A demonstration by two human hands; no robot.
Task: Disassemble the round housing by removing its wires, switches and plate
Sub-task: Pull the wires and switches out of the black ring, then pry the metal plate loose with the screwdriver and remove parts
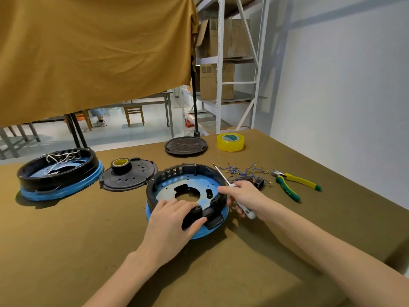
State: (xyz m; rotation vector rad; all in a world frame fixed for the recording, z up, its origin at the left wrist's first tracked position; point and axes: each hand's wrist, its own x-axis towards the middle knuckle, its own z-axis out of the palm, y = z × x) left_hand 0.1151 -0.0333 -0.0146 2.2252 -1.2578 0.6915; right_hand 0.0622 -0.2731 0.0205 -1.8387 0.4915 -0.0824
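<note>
yellow tape roll point(230, 141) far edge | pliers point(294, 182) right | black cover point(186, 146) beside tape

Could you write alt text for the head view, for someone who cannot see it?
A person's left hand grips the near rim of a round black housing on a table; the right hand holds a screwdriver at its edge. Loose wires and pliers lie alongside.

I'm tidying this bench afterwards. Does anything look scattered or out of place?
Yes: loose blue wires lie tangled on the table beside the pliers, and the second housing at left has white wires bunched inside.
</note>
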